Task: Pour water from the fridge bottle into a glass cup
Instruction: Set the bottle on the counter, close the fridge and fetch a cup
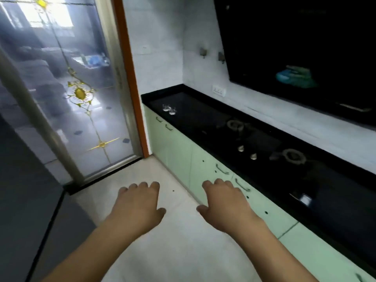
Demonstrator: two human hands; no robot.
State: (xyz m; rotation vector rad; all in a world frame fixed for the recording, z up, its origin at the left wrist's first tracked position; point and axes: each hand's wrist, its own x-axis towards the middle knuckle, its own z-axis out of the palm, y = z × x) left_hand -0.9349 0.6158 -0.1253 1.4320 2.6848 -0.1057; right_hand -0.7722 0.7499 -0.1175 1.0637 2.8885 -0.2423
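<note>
Above the near floor [183, 251], the left hand [140, 204] and right hand [225, 202] hover, fingers [155, 185] relaxed, grasping nothing. At the far left end of the worktop [193, 117] stand glass cups [172, 111].

Small blurred glass cups [169, 109] far along the counter [195, 121], count unclear

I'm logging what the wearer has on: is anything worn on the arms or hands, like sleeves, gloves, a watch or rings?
Nothing worn shows. The left hand and right hand are ungloved; both forearms are bare to the picture's edge: no sleeve, watch or bracelet. No ring visible, though the picture is soft.
</note>
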